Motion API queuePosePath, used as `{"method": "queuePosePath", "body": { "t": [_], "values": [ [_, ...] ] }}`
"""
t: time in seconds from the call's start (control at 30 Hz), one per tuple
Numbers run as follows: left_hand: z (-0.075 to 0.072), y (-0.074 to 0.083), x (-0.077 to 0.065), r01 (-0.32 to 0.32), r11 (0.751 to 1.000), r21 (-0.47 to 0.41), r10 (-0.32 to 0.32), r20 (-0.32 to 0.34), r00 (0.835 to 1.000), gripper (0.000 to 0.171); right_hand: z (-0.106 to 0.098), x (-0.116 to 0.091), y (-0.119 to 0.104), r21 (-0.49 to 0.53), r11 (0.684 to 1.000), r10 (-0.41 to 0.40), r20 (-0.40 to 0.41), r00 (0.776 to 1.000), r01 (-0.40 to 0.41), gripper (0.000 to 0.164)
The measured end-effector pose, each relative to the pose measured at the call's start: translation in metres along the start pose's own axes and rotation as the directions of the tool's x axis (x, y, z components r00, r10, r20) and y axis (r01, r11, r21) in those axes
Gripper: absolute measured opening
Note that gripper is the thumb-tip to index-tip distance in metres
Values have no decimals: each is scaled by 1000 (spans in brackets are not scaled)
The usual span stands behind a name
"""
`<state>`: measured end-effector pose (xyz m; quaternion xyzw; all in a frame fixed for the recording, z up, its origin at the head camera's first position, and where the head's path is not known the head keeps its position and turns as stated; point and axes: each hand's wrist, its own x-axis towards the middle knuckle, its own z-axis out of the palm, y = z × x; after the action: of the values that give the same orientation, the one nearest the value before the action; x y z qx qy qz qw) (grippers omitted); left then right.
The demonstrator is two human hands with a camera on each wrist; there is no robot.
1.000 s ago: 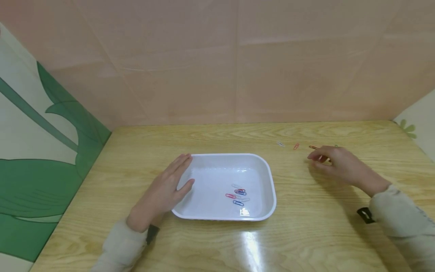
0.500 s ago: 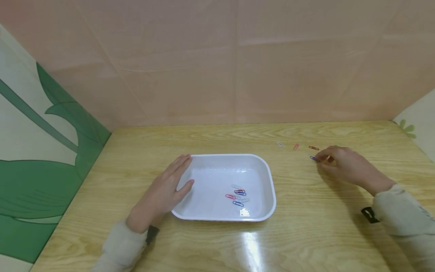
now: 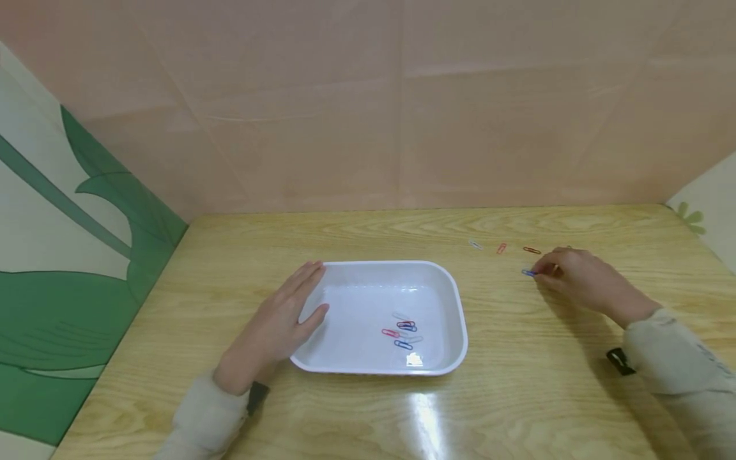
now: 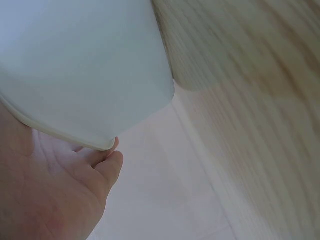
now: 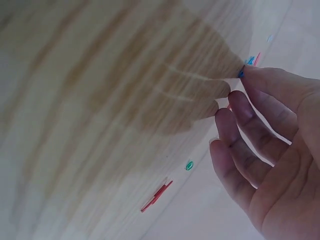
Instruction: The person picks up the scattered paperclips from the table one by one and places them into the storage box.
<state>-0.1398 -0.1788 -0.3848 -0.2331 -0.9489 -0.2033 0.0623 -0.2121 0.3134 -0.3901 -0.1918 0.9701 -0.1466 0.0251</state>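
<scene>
My right hand (image 3: 581,281) pinches a blue paper clip (image 3: 527,273) between thumb and index finger, low over the table at the right. In the right wrist view blue of this clip (image 5: 241,74) shows at the thumb tip, and the other fingers are loosely bent. A white tray (image 3: 376,369) stands at the middle, with several paper clips inside, among them a red clip (image 3: 390,333) and a blue clip (image 3: 404,345). My left hand (image 3: 276,329) lies along the tray's left rim, fingers fairly straight and thumb over the inside.
Behind the right hand lie a dark red paper clip (image 3: 531,250), a pink-red one (image 3: 502,248) and a whitish one (image 3: 475,245). The right wrist view also shows a green clip (image 5: 189,165) and a red clip (image 5: 156,196). A pinkish sheet (image 3: 397,128) rises behind the table.
My right hand first shifted slightly right, uncovering the dark red and blue clips. Now it pinches the blue clip, which has turned and moved slightly toward me. The left hand and tray stay put.
</scene>
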Motion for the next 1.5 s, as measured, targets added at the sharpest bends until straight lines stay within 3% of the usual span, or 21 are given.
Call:
{"method": "queuePosePath", "body": {
  "t": [0.53,0.93,1.5],
  "values": [
    [0,0,0,4,1000,5,-4,3,1000,63,1,6,-1,69,996,46,66,997,-50,7],
    [1,-1,-1,-9,1000,10,9,-11,1000,63,0,5,-4,45,999,21,68,997,-24,10],
    [2,-1,0,-10,1000,12,10,-8,1000,63,-2,3,-25,18,998,-53,-42,998,54,10]
  ]
}}
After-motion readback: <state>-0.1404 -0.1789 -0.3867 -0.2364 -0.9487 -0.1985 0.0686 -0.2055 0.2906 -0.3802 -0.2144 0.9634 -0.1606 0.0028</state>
